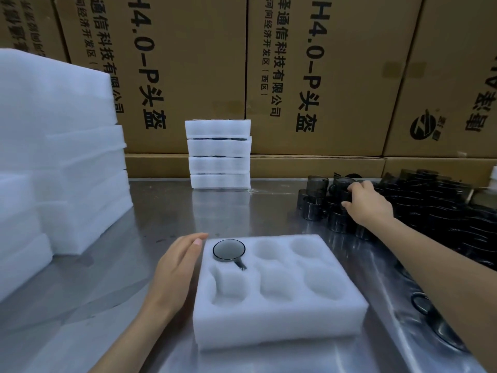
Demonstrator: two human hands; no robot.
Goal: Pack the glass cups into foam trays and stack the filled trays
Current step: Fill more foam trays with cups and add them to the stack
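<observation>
— Foam first: where does the foam tray (279, 316) sit?
— On the steel bench (161, 216), near edge, six pockets. One dark glass cup (229, 250) stands in the far-left pocket, its handle pointing toward the near-left pocket; the other five are unfilled.
— And the hands?
— Left hand (174, 267) lies flat against the tray's left side, fingers straight and together. Right hand (368, 201) reaches into the heap of loose cups (419, 203) at right, its grip curled round one cup there.
— Any filled trays?
— Four in a stack of trays (219, 154) at the back of the bench; a pile of foam blocks (53, 146) stands at left.
— Writing?
— Cardboard cartons (309, 71) behind read "4.0-P头盔" and "科技有限公司"; smaller print "经济开发区(西区)"
</observation>
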